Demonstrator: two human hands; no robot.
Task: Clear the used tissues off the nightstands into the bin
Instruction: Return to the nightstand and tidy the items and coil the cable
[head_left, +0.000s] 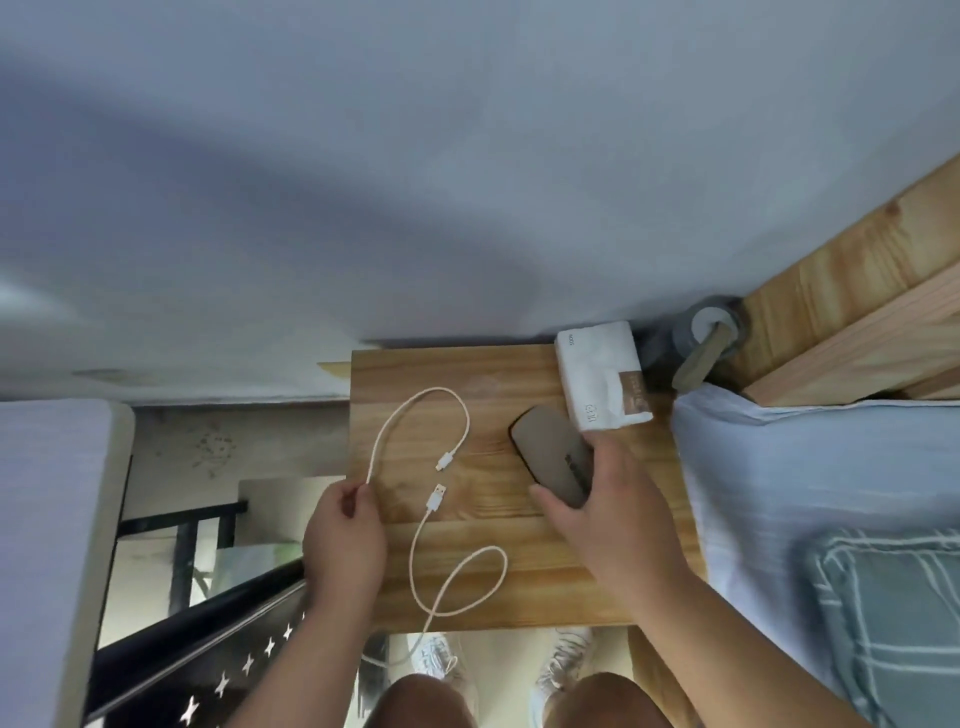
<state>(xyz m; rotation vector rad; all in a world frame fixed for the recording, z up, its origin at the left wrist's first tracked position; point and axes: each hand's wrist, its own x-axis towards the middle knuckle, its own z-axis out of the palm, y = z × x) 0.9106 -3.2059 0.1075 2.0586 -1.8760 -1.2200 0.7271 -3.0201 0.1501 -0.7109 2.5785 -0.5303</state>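
1. Bed (779, 493): one, just right of the worktop (405, 379), with one plaid pillow (893, 613) on it.
2. Worktop: one wooden nightstand top, carrying three things.
3. Hands: two. The left hand (345, 540) has its fingers (358, 499) curled, pinching the cable at the worktop's left edge. The right hand (608, 519) is wrapped round the case, thumb on its near end.
4. Tissue pack (597, 374): one, white, back right corner, just beside the case, with a sheet puffing from the slot.
5. Case (550, 452): one, grey, smooth.
6. Cable (457, 415): one, white, both plugs lying free.
7. Used tissues: no loose ones visible here, and no bin I can make out. Likely light, soft and crushable, so pinch the bunched middle.
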